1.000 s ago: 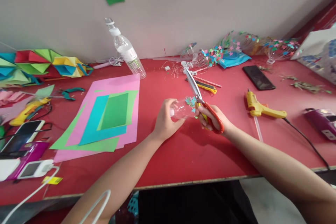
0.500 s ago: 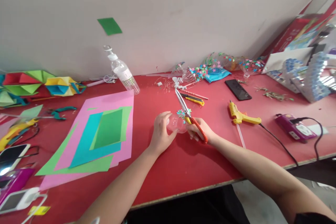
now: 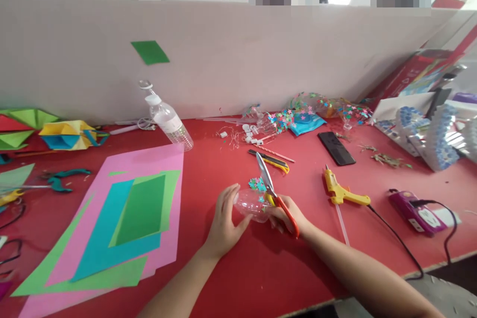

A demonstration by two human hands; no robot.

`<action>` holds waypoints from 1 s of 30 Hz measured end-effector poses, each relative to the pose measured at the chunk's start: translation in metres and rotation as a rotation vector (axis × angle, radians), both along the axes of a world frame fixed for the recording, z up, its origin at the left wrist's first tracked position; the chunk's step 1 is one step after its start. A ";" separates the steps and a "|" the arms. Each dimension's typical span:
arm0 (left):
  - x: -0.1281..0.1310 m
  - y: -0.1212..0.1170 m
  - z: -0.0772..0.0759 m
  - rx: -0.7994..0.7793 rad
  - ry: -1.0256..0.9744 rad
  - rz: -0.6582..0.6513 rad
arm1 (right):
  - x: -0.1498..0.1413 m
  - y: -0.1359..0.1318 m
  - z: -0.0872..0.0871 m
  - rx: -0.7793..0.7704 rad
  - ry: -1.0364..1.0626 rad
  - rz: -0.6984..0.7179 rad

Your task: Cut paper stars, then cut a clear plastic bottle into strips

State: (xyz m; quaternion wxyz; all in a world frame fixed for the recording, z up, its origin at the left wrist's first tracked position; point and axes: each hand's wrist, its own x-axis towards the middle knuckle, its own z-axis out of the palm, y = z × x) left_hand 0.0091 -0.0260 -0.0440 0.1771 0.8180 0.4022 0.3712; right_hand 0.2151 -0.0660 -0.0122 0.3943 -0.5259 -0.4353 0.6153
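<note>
My left hand [image 3: 222,218] is curled round one end of a clear plastic bottle piece [image 3: 246,204], thumb in front and fingers behind. My right hand [image 3: 286,216] grips a pair of scissors [image 3: 265,174] by its red handle, blades pointing up and away from me. Its fingertips also rest at the right end of the bottle piece. The blades look closed together and stand beside the plastic, not visibly in it. A small pile of star confetti [image 3: 256,184] lies just behind the bottle piece, and a few stars show on or through the plastic.
Behind the hands lie a yellow box cutter [image 3: 274,163] and a striped straw [image 3: 274,153]. To the right are a phone [image 3: 336,148], a yellow glue gun [image 3: 343,191] and a purple power outlet [image 3: 417,212]. Coloured paper sheets [image 3: 137,213] and an upright bottle [image 3: 169,121] stand left.
The head view has tilted up, so everything sits lower in the picture. The bottle piece has turned slightly between my hands, showing more of its side. Both hands keep their holds.
</note>
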 end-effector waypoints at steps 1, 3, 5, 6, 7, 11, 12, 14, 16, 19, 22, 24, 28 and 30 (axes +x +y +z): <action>0.000 0.000 0.000 -0.013 -0.008 0.004 | 0.000 0.000 -0.001 0.003 0.004 -0.003; 0.000 0.002 0.000 -0.042 -0.021 0.011 | 0.001 0.001 -0.004 0.013 0.012 -0.010; -0.001 0.005 -0.002 -0.068 -0.047 0.023 | 0.002 0.002 -0.006 0.024 0.020 -0.020; -0.001 0.007 -0.003 -0.087 -0.070 0.031 | 0.003 0.002 -0.007 0.029 0.022 -0.026; -0.001 0.009 -0.004 -0.112 -0.103 0.040 | 0.003 0.002 -0.007 0.034 0.023 -0.031; 0.001 0.013 -0.007 -0.268 -0.297 0.049 | 0.003 0.003 -0.008 0.062 0.008 -0.062; 0.002 0.013 -0.007 -0.304 -0.349 0.051 | 0.002 0.003 -0.007 0.075 0.002 -0.075; 0.005 0.013 -0.006 -0.376 -0.438 0.071 | 0.001 0.004 -0.006 0.107 -0.010 -0.101; 0.007 0.012 -0.003 -0.462 -0.520 0.071 | -0.001 0.006 -0.005 0.143 -0.019 -0.125; 0.009 0.014 0.006 -0.606 -0.689 -0.009 | -0.001 0.008 0.000 0.189 -0.031 -0.149; 0.009 0.018 0.022 -0.824 -0.860 -0.145 | 0.001 0.011 0.008 0.221 -0.063 -0.172; 0.011 0.022 0.035 -0.991 -0.911 -0.260 | 0.003 0.013 0.016 0.240 -0.090 -0.189; 0.028 0.029 0.057 -1.122 -1.064 -0.288 | 0.000 0.025 0.026 0.265 -0.176 -0.210; 0.040 0.031 0.062 -1.152 -1.198 -0.227 | -0.006 0.033 0.023 0.287 -0.228 -0.231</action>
